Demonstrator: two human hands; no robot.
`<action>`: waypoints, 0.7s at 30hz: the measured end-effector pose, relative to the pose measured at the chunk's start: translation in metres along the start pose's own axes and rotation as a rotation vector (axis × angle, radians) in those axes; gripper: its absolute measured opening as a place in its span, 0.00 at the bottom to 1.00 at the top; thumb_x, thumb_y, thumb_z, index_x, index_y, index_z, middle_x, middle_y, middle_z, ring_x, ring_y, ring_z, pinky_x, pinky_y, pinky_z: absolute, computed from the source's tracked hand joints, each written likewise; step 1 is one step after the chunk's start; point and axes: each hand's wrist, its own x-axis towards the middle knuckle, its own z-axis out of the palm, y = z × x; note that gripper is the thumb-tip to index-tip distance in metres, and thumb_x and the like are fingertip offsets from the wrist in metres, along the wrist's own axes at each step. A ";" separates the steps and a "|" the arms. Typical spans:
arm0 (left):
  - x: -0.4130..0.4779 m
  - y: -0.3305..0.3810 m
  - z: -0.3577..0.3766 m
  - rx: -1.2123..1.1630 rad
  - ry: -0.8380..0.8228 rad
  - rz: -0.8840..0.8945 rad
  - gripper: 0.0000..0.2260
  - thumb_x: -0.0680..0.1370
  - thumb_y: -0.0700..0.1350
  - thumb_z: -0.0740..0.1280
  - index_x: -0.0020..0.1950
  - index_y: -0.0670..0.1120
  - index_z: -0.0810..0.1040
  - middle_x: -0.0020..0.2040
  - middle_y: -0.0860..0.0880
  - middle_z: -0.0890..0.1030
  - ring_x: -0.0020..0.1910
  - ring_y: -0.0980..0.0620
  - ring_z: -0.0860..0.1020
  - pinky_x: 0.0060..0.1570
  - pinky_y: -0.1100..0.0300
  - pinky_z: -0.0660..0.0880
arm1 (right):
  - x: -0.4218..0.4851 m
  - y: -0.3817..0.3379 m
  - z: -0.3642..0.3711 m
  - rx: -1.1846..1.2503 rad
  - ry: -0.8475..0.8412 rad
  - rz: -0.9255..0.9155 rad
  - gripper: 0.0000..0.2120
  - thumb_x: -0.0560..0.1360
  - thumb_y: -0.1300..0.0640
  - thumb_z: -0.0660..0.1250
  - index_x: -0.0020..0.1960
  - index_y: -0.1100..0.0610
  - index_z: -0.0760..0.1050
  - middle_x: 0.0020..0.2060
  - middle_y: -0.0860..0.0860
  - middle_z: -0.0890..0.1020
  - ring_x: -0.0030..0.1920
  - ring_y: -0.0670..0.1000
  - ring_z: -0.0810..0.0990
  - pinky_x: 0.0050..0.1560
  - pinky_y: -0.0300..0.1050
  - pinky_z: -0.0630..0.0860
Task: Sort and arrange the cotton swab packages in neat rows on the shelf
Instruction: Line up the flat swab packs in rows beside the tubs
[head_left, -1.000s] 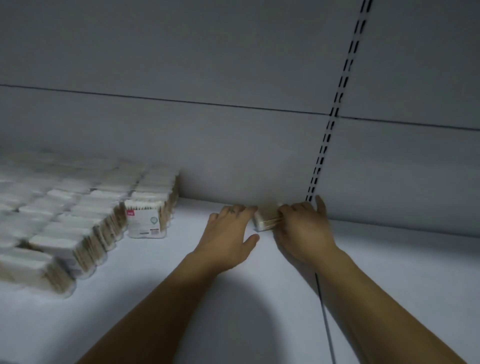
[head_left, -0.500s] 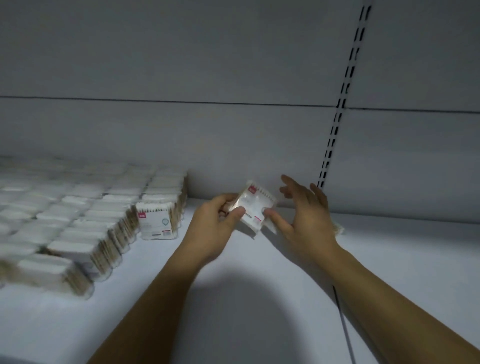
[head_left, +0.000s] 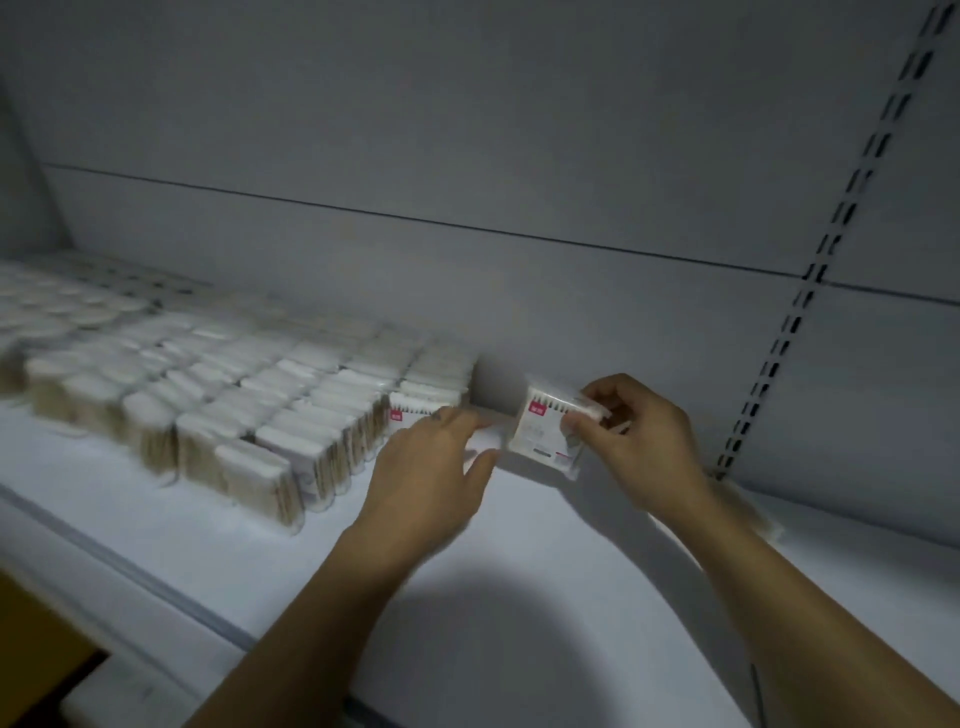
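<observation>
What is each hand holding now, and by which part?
The right hand pinches one swab package by its top right edge. The left hand is at the end of the rows; blur hides whether it grips anything.

head | stands before shelf (head_left: 545, 597) — looks forward and down toward back panel (head_left: 467, 130) | near | single view

- Held package (head_left: 545, 434): a small clear pack of cotton swabs with a white front label and a red tag at its top corner. It is pinched at its right edge by the right hand (head_left: 641, 441), raised off the shelf and tilted, with the label facing the viewer.
- Packed rows (head_left: 218, 395): many identical packs stand upright, tight together, on the left half of the shelf, cotton tips up. They are blurred.
- End package (head_left: 415, 410): it stands at the right edge of the rows, with its red tag showing.
- Shelf (head_left: 519, 582): a white, flat board.
</observation>
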 end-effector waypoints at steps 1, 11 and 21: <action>-0.007 -0.007 -0.003 0.037 0.035 -0.014 0.13 0.78 0.54 0.63 0.62 0.53 0.77 0.55 0.53 0.80 0.51 0.52 0.78 0.48 0.58 0.72 | 0.004 -0.005 0.005 -0.017 -0.011 -0.015 0.12 0.68 0.57 0.76 0.40 0.44 0.74 0.39 0.41 0.81 0.38 0.37 0.77 0.35 0.27 0.69; -0.043 -0.038 0.001 0.278 0.011 -0.155 0.10 0.77 0.54 0.57 0.40 0.51 0.70 0.42 0.52 0.77 0.41 0.51 0.77 0.35 0.59 0.60 | 0.021 -0.051 0.101 -0.183 -0.175 -0.227 0.10 0.68 0.52 0.75 0.42 0.47 0.73 0.44 0.43 0.73 0.40 0.45 0.74 0.40 0.39 0.73; -0.034 -0.052 0.012 0.268 -0.031 -0.237 0.11 0.77 0.53 0.57 0.57 0.52 0.71 0.53 0.51 0.74 0.50 0.51 0.76 0.40 0.60 0.62 | 0.007 -0.032 0.134 -0.330 -0.153 -0.285 0.13 0.74 0.45 0.68 0.54 0.51 0.77 0.48 0.45 0.71 0.41 0.48 0.74 0.40 0.45 0.74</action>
